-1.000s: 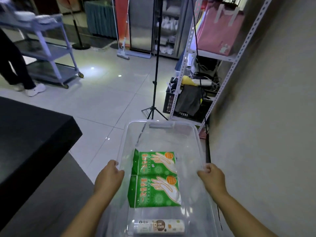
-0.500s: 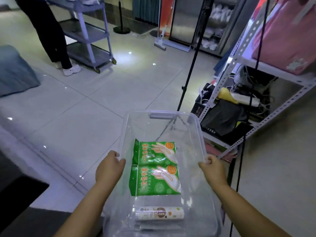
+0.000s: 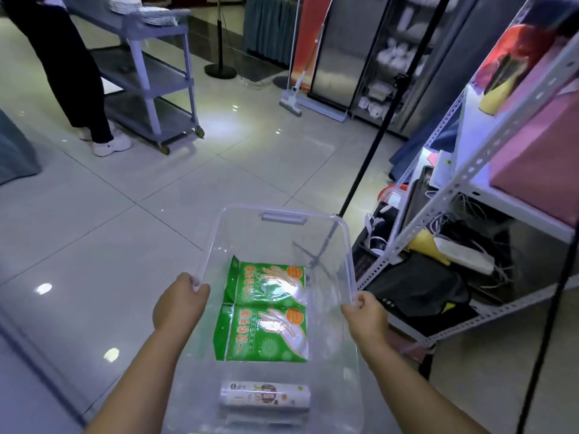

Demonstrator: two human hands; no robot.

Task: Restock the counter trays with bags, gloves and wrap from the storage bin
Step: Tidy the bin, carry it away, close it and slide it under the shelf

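Observation:
I carry a clear plastic storage bin (image 3: 282, 218) in front of me above the tiled floor. My left hand (image 3: 179, 303) grips its left rim and my right hand (image 3: 365, 314) grips its right rim. Inside lie two green glove packs, one farther (image 3: 266, 283) and one nearer (image 3: 263, 335), side by side. A white roll of wrap (image 3: 264, 397) lies at the near end of the bin. No counter trays are in view.
A white metal shelf rack (image 3: 470, 170) with pink boxes, cables and bags stands to the right. A black stand pole (image 3: 385, 114) rises ahead. At the far left a person (image 3: 78, 73) stands by a grey wheeled cart (image 3: 156, 89) with plates. A mop (image 3: 291, 101) leans by glass-door cabinets.
I have turned and moved with the bin: the dark counter at my left has left the view, and the shelf rack now lies closer on my right. Both hands keep their grip.

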